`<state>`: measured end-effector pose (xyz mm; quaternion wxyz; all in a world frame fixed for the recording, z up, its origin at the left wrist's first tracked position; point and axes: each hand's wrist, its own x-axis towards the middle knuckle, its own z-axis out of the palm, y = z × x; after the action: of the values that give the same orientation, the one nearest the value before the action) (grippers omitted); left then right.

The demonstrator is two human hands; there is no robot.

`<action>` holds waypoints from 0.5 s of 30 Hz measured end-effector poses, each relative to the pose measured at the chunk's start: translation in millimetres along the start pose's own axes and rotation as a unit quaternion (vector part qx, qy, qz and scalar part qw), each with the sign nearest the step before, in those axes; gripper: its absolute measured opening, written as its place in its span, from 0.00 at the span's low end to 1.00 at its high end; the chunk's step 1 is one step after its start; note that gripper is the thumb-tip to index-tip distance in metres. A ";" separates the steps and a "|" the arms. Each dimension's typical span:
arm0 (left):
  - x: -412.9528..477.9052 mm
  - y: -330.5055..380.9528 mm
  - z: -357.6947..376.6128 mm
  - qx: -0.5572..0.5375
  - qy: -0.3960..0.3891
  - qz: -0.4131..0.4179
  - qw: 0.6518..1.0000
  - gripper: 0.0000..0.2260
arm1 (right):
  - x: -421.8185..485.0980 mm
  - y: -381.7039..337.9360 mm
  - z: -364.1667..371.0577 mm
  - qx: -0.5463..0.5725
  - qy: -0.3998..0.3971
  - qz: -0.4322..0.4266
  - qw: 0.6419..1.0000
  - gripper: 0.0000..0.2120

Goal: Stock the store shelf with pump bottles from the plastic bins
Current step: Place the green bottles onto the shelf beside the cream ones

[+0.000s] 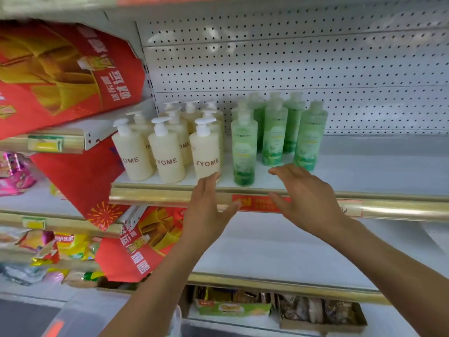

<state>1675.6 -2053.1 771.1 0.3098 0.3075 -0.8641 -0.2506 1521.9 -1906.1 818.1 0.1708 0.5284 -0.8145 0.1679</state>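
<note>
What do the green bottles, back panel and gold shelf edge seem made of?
The green bottles: probably clear glossy plastic; green liquid shows through. The back panel: likely white painted metal, rows of punched holes. The gold shelf edge: perhaps plastic or foil; bright highlights.

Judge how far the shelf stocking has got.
Done: cream bottles and green bottles stand grouped left on the shelf. In hand: nothing; left hand and right hand are open by the front row. Left: its right side holds no bottles.
</note>
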 end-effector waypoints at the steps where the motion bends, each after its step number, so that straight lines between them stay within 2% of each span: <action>1: -11.4 -10.8 -9.3 0.019 -0.003 0.007 1.000 0.32 | -6.2 -10.8 4.2 0.005 -0.004 -0.005 1.000 0.21; 4: -45.2 -55.7 -38.1 0.038 -0.028 -0.020 0.999 0.29 | -25.4 -50.1 22.7 0.036 -0.039 -0.015 0.998 0.20; 9: -116.7 -153.6 -81.3 0.037 -0.114 -0.104 0.987 0.25 | -57.6 -137.6 73.0 0.167 -0.143 0.005 0.976 0.19; 12: -161.1 -209.8 -100.1 0.044 -0.164 -0.193 0.966 0.24 | -74.7 -199.3 117.0 0.239 -0.230 0.037 0.943 0.18; 15: -198.3 -258.9 -108.4 0.006 -0.193 -0.291 0.937 0.22 | -95.5 -253.4 174.5 0.293 -0.324 0.091 0.895 0.18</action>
<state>1970.4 -2120.6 608.1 0.0490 0.4933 -0.7812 -0.3793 1773.6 -2006.2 643.7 -0.2813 0.5028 -0.7832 0.2338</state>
